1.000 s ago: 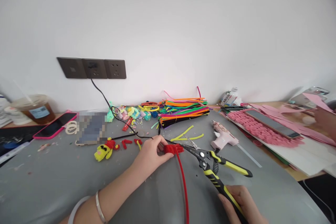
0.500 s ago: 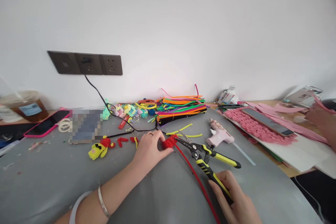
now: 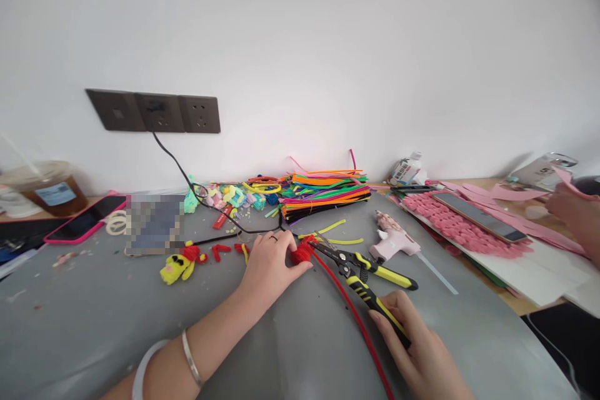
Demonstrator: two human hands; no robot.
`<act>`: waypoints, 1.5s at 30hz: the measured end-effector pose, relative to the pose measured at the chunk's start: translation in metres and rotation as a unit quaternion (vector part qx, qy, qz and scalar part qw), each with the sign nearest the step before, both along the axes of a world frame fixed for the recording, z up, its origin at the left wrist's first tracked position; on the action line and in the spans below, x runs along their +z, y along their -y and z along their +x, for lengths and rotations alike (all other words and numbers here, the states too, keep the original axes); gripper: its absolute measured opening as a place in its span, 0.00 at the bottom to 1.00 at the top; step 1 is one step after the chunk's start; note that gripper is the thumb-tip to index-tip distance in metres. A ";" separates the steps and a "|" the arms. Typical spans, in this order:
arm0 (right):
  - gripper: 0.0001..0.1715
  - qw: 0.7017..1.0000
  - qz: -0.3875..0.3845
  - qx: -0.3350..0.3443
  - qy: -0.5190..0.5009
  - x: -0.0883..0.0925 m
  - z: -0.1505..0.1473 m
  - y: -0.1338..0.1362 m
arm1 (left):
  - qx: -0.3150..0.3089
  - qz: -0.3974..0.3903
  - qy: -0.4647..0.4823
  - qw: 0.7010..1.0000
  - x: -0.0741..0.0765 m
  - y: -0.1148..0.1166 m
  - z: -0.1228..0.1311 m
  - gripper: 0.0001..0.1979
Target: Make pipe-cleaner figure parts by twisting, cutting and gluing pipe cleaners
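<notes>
My left hand (image 3: 274, 262) pinches a fuzzy red coil of pipe cleaner (image 3: 302, 251) between thumb and fingers, low over the grey mat. From the coil a long red pipe cleaner (image 3: 359, 315) runs down toward the near edge. My right hand (image 3: 417, 347) grips one handle of black-and-yellow pliers (image 3: 354, 269), whose handles are spread. The pliers' jaws reach the coil's right side; whether they close on the strand I cannot tell. A yellow pipe-cleaner figure with a red collar (image 3: 175, 267) lies left of my left hand, with small red pieces (image 3: 220, 252) beside it.
Behind lies a bundle of coloured pipe cleaners (image 3: 328, 200). A pale pink glue gun (image 3: 394, 240) rests to the right, near a phone (image 3: 478, 215) on pink knitted material. A black cord (image 3: 171, 156) drops from the wall socket. At far right shows another person's hand (image 3: 574, 209).
The pliers and my right hand have shifted slightly up and left, and the plier handles look a little closer together. My left hand keeps its hold on the red coil.
</notes>
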State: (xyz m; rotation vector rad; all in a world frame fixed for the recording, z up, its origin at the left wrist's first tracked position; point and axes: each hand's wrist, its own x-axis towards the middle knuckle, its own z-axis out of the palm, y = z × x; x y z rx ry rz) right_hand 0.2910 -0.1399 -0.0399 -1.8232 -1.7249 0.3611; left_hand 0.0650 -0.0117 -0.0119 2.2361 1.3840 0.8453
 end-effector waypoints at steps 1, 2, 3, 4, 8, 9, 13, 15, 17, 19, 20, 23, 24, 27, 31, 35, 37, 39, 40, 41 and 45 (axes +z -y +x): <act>0.13 1.000 -0.002 0.004 0.000 0.000 0.001 -0.002 | 0.000 0.008 -0.002 1.000 -0.001 0.000 0.000 0.15; 0.14 1.000 -0.004 0.008 -0.001 0.001 0.001 -0.004 | -0.001 0.014 -0.003 1.000 -0.002 -0.001 0.000 0.15; 0.14 1.000 -0.007 0.013 -0.002 0.001 0.002 -0.005 | -0.001 0.018 -0.005 1.000 -0.003 -0.002 0.000 0.15; 0.14 1.000 -0.010 0.017 -0.003 0.002 0.002 -0.007 | 0.000 0.019 -0.007 1.000 -0.004 -0.003 0.000 0.15; 0.14 0.999 -0.019 0.024 -0.009 0.003 0.002 -0.010 | 0.006 0.016 -0.006 1.000 -0.007 -0.005 -0.001 0.14; 0.14 0.999 -0.020 0.024 -0.010 0.003 0.002 -0.010 | 0.008 0.014 -0.006 1.000 -0.007 -0.005 0.000 0.14; 0.14 0.999 -0.024 0.022 -0.010 0.004 0.002 -0.011 | 0.012 0.009 -0.002 1.000 -0.005 -0.004 0.000 0.14; 0.14 0.999 -0.023 0.021 -0.008 0.005 0.001 -0.011 | 0.014 0.007 0.001 1.000 -0.004 -0.004 -0.001 0.14; 0.14 1.000 -0.023 0.020 -0.008 0.006 0.000 -0.012 | 0.014 0.004 0.002 1.000 -0.003 -0.003 -0.001 0.15; 0.14 1.000 -0.022 0.019 -0.008 0.006 0.000 -0.011 | 0.013 0.003 0.003 1.000 -0.003 -0.003 -0.001 0.15; 0.14 1.000 -0.021 0.019 -0.007 0.006 -0.001 -0.011 | 0.013 0.002 0.003 1.000 -0.003 -0.003 -0.001 0.15; 0.13 1.000 -0.015 0.020 0.001 0.006 -0.001 -0.011 | 0.014 -0.003 0.000 1.000 -0.003 -0.004 0.000 0.15; 0.13 1.000 -0.016 0.022 0.004 0.007 -0.002 -0.011 | 0.014 -0.005 -0.001 1.000 -0.003 -0.004 0.000 0.15; 0.14 0.999 -0.028 0.028 0.013 0.007 -0.002 -0.011 | 0.012 -0.006 0.001 1.000 -0.003 -0.003 0.000 0.15; 0.13 0.999 -0.037 0.026 0.029 0.004 -0.002 -0.011 | 0.016 -0.014 0.000 1.000 -0.002 -0.003 -0.001 0.14; 0.13 0.998 -0.014 0.026 0.052 0.003 -0.002 -0.011 | 0.017 -0.017 -0.008 1.000 -0.002 -0.003 -0.001 0.14; 0.13 0.997 0.011 0.023 0.072 0.004 -0.004 -0.012 | 0.017 -0.018 -0.011 1.000 -0.002 -0.004 -0.001 0.14; 0.13 0.995 0.036 0.019 0.092 0.005 -0.005 -0.012 | 0.017 -0.018 -0.013 1.000 -0.003 -0.004 0.000 0.14; 0.13 0.994 0.048 0.019 0.101 0.005 -0.005 -0.013 | 0.016 -0.018 -0.015 1.000 -0.003 -0.004 0.000 0.14; 0.13 0.992 0.058 0.019 0.108 0.005 -0.005 -0.013 | 0.015 -0.019 -0.017 1.000 -0.003 -0.004 0.000 0.14; 0.11 0.989 0.093 0.028 0.114 -0.001 -0.002 -0.014 | 0.016 -0.020 -0.026 0.999 -0.003 -0.003 -0.001 0.14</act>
